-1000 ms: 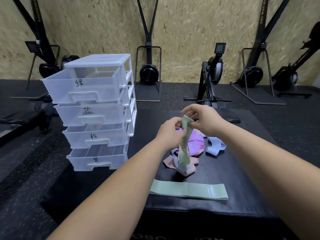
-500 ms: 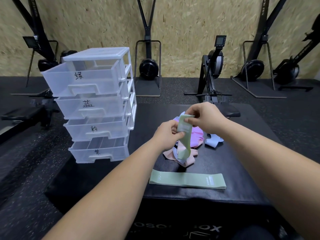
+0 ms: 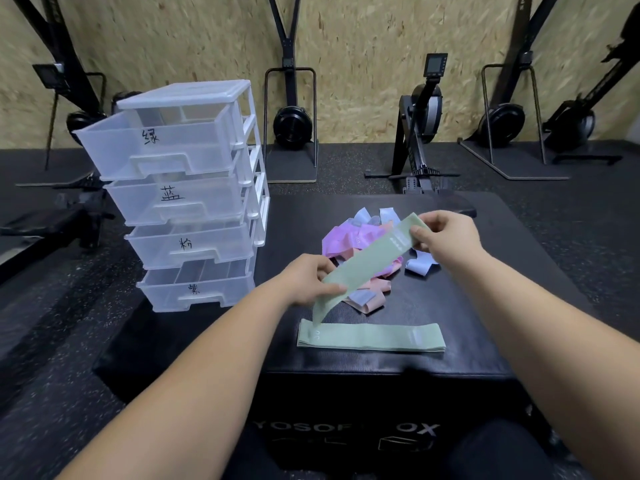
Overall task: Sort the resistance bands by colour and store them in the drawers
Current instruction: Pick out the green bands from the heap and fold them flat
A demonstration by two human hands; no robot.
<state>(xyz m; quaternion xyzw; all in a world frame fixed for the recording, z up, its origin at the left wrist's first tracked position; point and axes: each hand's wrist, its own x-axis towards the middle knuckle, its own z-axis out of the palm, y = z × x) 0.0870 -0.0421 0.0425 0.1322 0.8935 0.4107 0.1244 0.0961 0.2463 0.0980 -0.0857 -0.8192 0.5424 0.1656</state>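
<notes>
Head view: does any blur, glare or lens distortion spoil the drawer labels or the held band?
Head view: wide-angle bending tilts the drawer unit and bows the frame edges; its four handwritten labels are legible; the held green band between left hand and right hand is slightly soft; light is even, no glare; the box front is dim, lettering partly lost.
</notes>
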